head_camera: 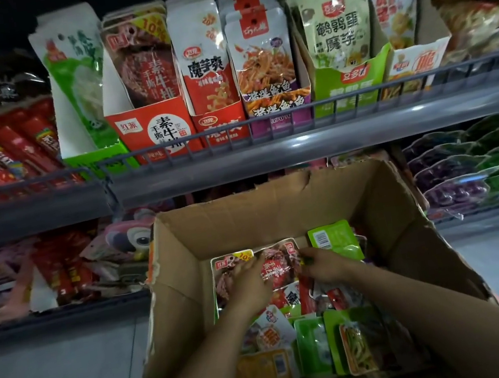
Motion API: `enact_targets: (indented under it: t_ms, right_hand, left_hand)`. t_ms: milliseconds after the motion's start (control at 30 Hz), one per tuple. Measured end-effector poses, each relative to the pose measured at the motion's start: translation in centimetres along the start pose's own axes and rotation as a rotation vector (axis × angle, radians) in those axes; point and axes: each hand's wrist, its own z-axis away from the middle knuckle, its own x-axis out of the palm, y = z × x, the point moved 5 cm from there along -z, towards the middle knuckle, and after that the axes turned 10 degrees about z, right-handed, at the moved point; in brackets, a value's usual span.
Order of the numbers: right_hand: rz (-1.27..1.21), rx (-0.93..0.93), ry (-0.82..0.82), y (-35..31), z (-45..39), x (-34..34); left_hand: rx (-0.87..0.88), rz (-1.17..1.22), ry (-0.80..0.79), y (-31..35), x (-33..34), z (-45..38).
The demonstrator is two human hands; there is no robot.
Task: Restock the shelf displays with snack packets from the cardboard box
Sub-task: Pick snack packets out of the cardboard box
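Note:
An open cardboard box (239,219) stands below the shelf, filled with several mixed snack packets. Both my hands reach into it. My left hand (250,281) lies on the red-and-brown packets (278,256) near the box's far wall, fingers curled at their edge. My right hand (322,263) grips the right edge of the same packets beside a green packet (335,236). On the shelf above, a matching red display carton (153,128) holds the same red-brown packets (144,65).
The upper shelf has a wire front rail (295,112) and cartons of white-red, purple-orange and green packets. Red sausage sticks (2,149) lie at the left. A lower shelf (51,316) holds red packs; purple and green packs (469,167) sit at the right. Pale floor lies beside the box.

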Motion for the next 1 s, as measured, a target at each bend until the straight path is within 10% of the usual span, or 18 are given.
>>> enact_targets:
  t_ms: [433,1000]
  right_hand:
    - [-0.729,0.182,0.098,0.2,-0.9,0.4]
    - [-0.158,-0.148,0.408,-6.2,4.6,-8.1]
  left_hand:
    - [-0.027,0.210,0.044,0.1,-0.3,0.0]
    - [0.175,0.590,0.432,4.9,-7.6,2.5]
